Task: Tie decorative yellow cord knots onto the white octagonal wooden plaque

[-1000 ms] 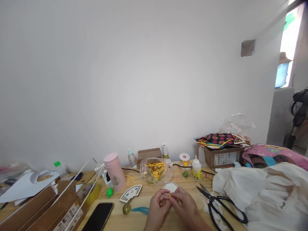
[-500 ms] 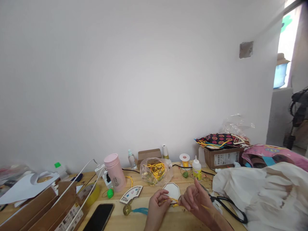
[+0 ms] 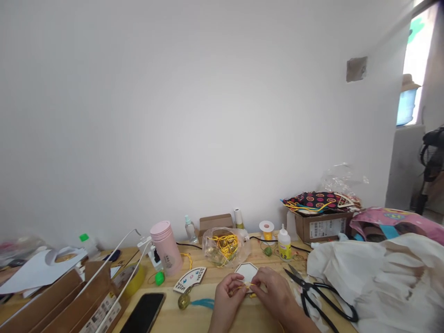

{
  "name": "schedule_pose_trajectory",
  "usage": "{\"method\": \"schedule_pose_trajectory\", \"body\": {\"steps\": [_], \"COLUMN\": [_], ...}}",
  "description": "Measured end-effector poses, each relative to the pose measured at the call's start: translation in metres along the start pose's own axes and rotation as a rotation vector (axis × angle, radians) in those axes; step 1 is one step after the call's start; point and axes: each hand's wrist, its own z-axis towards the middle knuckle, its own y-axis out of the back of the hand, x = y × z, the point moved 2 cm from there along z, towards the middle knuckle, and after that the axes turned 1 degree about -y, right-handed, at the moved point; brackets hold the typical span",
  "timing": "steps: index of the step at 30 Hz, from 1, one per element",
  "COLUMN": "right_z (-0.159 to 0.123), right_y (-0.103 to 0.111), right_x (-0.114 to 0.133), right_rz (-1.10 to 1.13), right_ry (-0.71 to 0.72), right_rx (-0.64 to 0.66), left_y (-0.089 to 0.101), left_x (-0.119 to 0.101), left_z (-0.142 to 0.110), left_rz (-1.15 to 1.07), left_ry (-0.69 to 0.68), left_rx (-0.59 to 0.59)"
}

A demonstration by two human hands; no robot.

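Note:
My left hand [image 3: 229, 292] pinches a thin yellow cord [image 3: 244, 286] between thumb and fingers. From the other side my right hand [image 3: 272, 289] closes its fingertips on the same cord, a short gap from the left. Just behind the fingers lies a white board with a dark, angled edge [image 3: 246, 270], its near part covered by my hands. Left of my hands rests a fan-shaped pendant [image 3: 189, 279] with cut-out marks. A gold bell-like ball [image 3: 183, 301] with a blue tassel [image 3: 204, 303] lies below it.
Black scissors [image 3: 307, 286] lie open right of my hands, beside white cloth [image 3: 378, 277]. Behind stand a glue bottle [image 3: 284, 245], a spool [image 3: 266, 229] and a plastic bag of yellow cords [image 3: 225, 247]. A pink tumbler [image 3: 166, 249] and a phone [image 3: 144, 313] are at left.
My right hand has turned over and moved left, its fingers now closing on the cord close to my left hand. The scissors show more fully. My left hand stays nearly in place.

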Motion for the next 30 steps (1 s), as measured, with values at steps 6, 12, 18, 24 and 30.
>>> {"method": "schedule_pose_trajectory", "body": {"steps": [6, 12, 18, 24, 30], "right_z": [0.003, 0.002, 0.002, 0.002, 0.005], "right_y": [-0.012, -0.020, -0.019, -0.020, -0.016], "right_x": [-0.006, -0.010, -0.010, -0.012, -0.017], "right_rz": [0.301, 0.408, 0.409, 0.441, 0.459], "right_ry": [-0.074, -0.096, -0.084, -0.107, -0.164], "right_rx": [0.058, 0.041, 0.061, 0.066, -0.044], "left_y": [0.000, -0.003, -0.002, -0.002, -0.001], "left_x": [-0.002, -0.001, 0.001, 0.001, 0.008], "left_z": [-0.001, -0.002, 0.000, -0.001, -0.001], "left_rz": [0.089, 0.151, 0.166, 0.175, 0.199], "left_ry": [-0.019, 0.002, 0.025, 0.031, 0.047], "left_rx": [0.021, 0.106, 0.093, 0.084, 0.047]}}
